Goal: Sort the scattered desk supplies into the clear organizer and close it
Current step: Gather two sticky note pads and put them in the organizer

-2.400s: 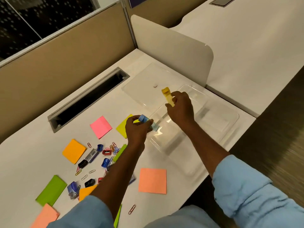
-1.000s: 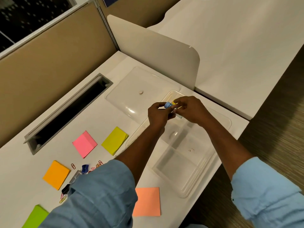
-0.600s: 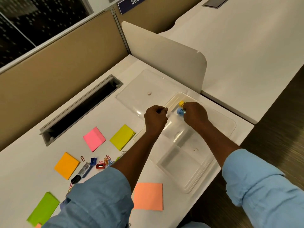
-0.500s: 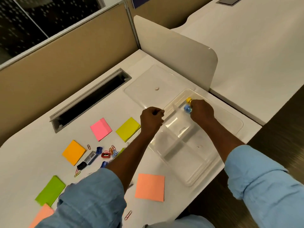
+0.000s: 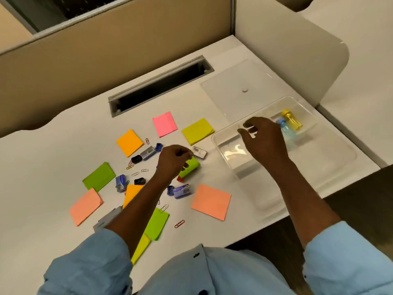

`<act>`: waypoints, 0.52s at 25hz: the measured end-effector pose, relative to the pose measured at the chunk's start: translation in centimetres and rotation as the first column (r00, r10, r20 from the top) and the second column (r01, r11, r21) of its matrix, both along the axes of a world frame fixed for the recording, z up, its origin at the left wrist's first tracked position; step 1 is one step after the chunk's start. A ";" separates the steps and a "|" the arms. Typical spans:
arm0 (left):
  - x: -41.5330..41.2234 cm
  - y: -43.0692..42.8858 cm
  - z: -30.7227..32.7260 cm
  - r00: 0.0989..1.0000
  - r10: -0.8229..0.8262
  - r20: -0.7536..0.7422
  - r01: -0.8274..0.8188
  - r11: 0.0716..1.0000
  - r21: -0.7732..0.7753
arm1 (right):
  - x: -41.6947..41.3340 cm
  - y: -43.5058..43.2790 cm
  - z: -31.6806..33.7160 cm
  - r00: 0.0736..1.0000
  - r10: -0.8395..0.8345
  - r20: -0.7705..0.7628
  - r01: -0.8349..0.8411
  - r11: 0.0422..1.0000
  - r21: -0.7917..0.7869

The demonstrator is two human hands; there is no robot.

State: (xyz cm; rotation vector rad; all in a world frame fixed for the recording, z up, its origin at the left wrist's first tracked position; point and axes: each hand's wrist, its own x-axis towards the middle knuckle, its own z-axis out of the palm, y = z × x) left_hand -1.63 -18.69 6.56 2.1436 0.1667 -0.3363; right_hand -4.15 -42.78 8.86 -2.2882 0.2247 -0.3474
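Clear plastic organizer tray [image 5: 319, 167] sits at the right edge of the white desk [image 5: 42, 167], with a yellow translucent cylinder [image 5: 291, 120] and a blue translucent cylinder [image 5: 286, 127] lying side by side in its far compartment. The right hand [image 5: 263, 141] hovers over the tray, fingers loosely curved and empty. The left hand [image 5: 173, 161] hangs curled above a lime-green sticky pad [image 5: 192, 166] among coloured sticky notes [image 5: 210, 202] and paper clips [image 5: 179, 224]; whether it pinches anything cannot be told. A flat clear lid [image 5: 234, 92] lies behind the tray.
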 end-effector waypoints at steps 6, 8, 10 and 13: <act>-4.9 6.6 -2.4 0.998 0.061 0.000 -0.060 0.986 0.156 | -4.8 8.9 -3.5 0.912 0.243 -0.331 -0.281 0.957 -0.071; -5.6 7.1 -3.5 0.998 0.063 0.003 -0.063 0.975 0.212 | -5.4 10.3 -5.3 0.821 0.227 -0.523 -0.356 0.921 -0.159; -6.0 6.4 -4.4 0.999 -0.013 0.044 0.000 0.957 0.291 | -5.8 10.9 -6.4 0.766 0.155 -0.624 -0.387 0.886 -0.255; -5.5 4.6 -5.3 0.973 -0.201 0.113 0.147 0.919 0.366 | -6.1 11.5 -7.1 0.753 0.069 -0.654 -0.375 0.862 -0.341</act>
